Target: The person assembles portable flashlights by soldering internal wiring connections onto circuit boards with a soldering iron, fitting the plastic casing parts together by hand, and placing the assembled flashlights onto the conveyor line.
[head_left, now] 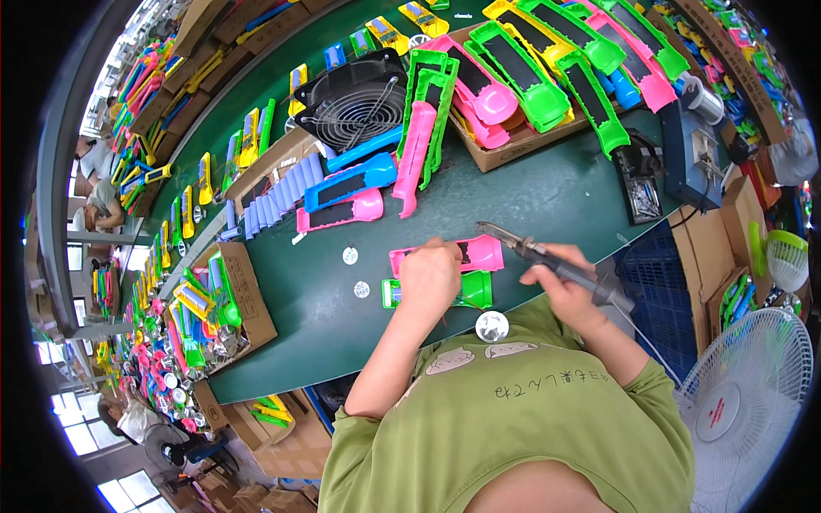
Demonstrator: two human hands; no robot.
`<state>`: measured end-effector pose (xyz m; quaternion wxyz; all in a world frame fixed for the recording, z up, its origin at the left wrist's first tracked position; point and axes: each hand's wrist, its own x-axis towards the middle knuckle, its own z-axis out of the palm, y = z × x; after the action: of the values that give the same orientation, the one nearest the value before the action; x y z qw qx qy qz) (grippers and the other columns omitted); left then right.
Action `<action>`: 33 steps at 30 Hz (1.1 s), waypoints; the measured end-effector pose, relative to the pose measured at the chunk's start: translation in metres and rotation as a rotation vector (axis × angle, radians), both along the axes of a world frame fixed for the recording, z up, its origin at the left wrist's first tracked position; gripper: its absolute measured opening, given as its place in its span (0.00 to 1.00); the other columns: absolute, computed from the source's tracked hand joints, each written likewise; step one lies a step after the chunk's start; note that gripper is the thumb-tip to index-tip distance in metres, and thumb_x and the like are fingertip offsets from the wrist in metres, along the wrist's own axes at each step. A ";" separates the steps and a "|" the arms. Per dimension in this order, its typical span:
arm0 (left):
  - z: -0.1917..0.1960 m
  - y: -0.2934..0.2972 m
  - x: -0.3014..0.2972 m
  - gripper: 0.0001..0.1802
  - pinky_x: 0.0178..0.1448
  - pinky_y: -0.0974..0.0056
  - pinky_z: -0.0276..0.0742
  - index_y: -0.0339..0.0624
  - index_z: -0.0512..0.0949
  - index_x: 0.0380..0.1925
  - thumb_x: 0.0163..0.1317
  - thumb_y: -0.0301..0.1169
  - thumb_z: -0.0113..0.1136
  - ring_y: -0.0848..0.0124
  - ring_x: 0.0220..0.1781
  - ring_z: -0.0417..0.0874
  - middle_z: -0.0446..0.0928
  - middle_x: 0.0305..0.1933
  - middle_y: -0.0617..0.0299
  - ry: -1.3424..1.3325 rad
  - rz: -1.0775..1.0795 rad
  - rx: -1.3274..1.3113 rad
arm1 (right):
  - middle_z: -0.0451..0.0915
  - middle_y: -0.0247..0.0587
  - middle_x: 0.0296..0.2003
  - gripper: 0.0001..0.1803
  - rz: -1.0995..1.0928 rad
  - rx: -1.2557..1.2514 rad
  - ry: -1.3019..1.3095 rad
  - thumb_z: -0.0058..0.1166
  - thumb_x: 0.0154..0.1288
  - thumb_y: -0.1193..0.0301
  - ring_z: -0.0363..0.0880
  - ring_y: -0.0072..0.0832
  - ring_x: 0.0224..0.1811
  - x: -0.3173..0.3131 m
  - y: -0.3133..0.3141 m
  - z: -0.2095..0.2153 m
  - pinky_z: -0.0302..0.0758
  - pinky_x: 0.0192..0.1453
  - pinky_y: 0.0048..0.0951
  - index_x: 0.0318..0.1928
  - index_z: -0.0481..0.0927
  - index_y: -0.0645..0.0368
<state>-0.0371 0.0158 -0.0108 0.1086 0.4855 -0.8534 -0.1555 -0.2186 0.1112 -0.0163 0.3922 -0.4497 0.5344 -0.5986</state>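
Green matting covers a long workbench (530,201) crowded with cardboard boxes of bright plastic shells, a black fan (352,104) lying face up and a row of pale blue cylinders (278,195). Near the front edge lies a pink plastic shell (481,253), flat on the bench with its hollow side up, and just below it a green shell (473,291). The left hand (428,272) rests on the pink shell, fingers curled and pressing down on its left half, pinning it in place; whether it also pinches a small part I cannot tell. The right hand (564,286) is closed round the handle of a soldering iron (534,252), whose tip points left over the right end of the pink shell. A small round silver disc (492,326) sits close to the person's body, two more discs lie further left. The shell looks light, stiff and smooth, so it would slide readily on the mat; holding it down by its long side walls, away from the hot tip, seems the safest grip. The iron is best held by its handle only.
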 end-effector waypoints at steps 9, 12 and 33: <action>0.001 0.001 -0.002 0.03 0.31 0.59 0.74 0.42 0.79 0.21 0.44 0.27 0.59 0.59 0.26 0.78 0.75 0.24 0.56 0.009 -0.009 -0.018 | 0.69 0.49 0.49 0.45 0.346 -0.094 0.499 0.65 0.42 0.70 0.66 0.43 0.54 0.030 -0.007 -0.013 0.41 0.66 0.56 0.60 0.53 0.58; 0.004 0.002 -0.003 0.03 0.31 0.59 0.74 0.42 0.80 0.22 0.44 0.27 0.59 0.58 0.26 0.78 0.75 0.25 0.56 -0.014 -0.003 -0.028 | 0.70 0.48 0.45 0.45 0.337 -0.115 0.580 0.64 0.42 0.72 0.68 0.43 0.51 0.033 -0.008 -0.011 0.41 0.66 0.56 0.60 0.53 0.58; -0.021 0.039 0.005 0.10 0.33 0.65 0.67 0.43 0.77 0.25 0.40 0.20 0.64 0.64 0.32 0.72 0.73 0.27 0.64 0.546 -0.043 -0.270 | 0.80 0.41 0.39 0.28 0.172 -0.158 0.466 0.63 0.47 0.72 0.78 0.33 0.42 -0.003 -0.009 -0.008 0.42 0.68 0.51 0.48 0.65 0.59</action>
<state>-0.0318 0.0547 -0.0317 0.3942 0.3885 -0.8158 -0.1676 -0.2212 0.1023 -0.0239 0.2717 -0.6486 0.5217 -0.4831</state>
